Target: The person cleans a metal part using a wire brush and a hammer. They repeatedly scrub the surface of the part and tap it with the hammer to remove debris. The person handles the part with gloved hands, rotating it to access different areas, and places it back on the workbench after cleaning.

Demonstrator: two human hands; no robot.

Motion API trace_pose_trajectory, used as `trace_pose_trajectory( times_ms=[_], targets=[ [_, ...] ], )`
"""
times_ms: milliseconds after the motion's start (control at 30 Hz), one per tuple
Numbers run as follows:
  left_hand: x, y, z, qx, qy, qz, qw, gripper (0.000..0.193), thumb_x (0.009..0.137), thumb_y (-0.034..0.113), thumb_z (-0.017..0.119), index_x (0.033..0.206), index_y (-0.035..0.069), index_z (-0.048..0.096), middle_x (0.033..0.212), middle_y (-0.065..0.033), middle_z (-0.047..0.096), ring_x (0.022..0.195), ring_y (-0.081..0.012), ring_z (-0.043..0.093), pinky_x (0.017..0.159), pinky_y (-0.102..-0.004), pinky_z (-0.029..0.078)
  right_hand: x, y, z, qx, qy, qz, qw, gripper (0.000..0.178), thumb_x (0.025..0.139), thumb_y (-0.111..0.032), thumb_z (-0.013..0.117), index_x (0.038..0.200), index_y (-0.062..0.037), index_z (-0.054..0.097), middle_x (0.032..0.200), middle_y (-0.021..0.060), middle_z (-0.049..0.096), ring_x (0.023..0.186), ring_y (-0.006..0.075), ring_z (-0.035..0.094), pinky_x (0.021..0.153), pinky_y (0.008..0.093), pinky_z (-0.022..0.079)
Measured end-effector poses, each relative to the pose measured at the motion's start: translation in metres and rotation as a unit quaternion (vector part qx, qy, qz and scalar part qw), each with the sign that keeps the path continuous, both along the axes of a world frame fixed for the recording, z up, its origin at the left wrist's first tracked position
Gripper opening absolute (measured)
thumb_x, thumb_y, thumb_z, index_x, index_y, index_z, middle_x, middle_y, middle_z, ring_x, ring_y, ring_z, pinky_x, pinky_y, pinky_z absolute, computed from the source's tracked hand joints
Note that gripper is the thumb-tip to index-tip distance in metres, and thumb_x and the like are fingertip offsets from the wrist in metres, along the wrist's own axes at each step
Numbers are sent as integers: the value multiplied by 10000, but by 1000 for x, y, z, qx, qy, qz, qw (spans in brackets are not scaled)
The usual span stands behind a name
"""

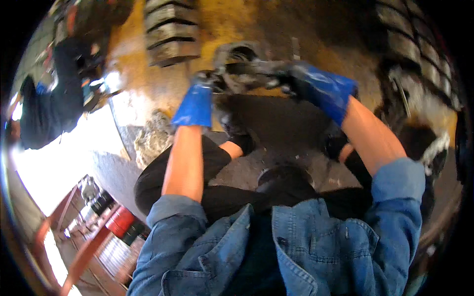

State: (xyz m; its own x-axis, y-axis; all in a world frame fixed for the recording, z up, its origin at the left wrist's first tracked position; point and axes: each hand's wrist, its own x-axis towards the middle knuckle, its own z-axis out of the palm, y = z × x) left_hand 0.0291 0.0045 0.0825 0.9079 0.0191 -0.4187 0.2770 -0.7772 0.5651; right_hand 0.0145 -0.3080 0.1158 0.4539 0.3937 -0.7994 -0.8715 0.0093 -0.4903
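A grey metal casting [228, 79] with a round opening is held up in front of me, over the dark floor between my feet. My left hand [205, 81], in a blue glove with dark, soiled fingers, is closed on the casting's left side. From the other side my right hand [292, 81], gloved the same way, has its fingers curled round the casting's right end. The right fingertips are dark and blurred, so whether they also hold a small tool is hidden.
Beyond the casting stands a stack of ribbed metal blocks [173, 37]; a similar stack [407, 44] is at the far right. A crumpled rag [153, 140] lies left of my knee. Another person [59, 93] in dark clothes is at the left. An orange-red metal frame [84, 259] stands at lower left.
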Motion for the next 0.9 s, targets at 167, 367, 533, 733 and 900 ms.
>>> trace_pose_trajectory(
  times_ms=[167, 367, 533, 733, 900],
  targets=[
    [-22, -10, 11, 2, -108, -36, 994, 337, 788, 285, 686, 879, -32, 615, 810, -203, 652, 717, -341, 646, 622, -409, 507, -18, -16, -10, -145, -419, 185, 877, 228, 906, -209, 530, 1000, -45, 658, 743, 100, 651, 603, 168, 583, 545, 320, 473],
    [-12, -29, 14, -3, -107, 5, 994, 315, 736, 270, 656, 870, -14, 669, 877, -234, 662, 812, -399, 637, 669, -447, 489, -13, -48, -46, -204, -551, 317, 744, 196, 889, -114, 535, 1020, -32, 654, 744, 105, 641, 705, 171, 615, 616, 328, 494],
    [-5, -35, 40, 41, -29, 31, 998, 419, 754, 393, 656, 865, -10, 678, 905, -255, 649, 855, -411, 639, 734, -463, 502, -21, -24, -75, -190, -487, 117, 845, 227, 874, -151, 542, 1028, -47, 673, 874, 116, 687, 732, 195, 625, 655, 320, 505],
    [-3, -42, 47, 25, 0, 26, 999, 362, 730, 338, 648, 864, 4, 687, 895, -255, 648, 845, -407, 641, 720, -463, 506, -29, -30, -73, -97, -243, 44, 964, 304, 890, -235, 529, 1113, -57, 634, 912, 125, 686, 662, 220, 610, 594, 347, 502],
    [-9, -33, 23, 46, -8, 33, 998, 269, 690, 218, 634, 855, 14, 695, 871, -233, 658, 790, -397, 651, 654, -459, 510, -33, -23, -43, -38, -121, 120, 985, 353, 893, -265, 525, 1169, -60, 603, 917, 133, 681, 633, 227, 600, 567, 354, 497]
  ],
)
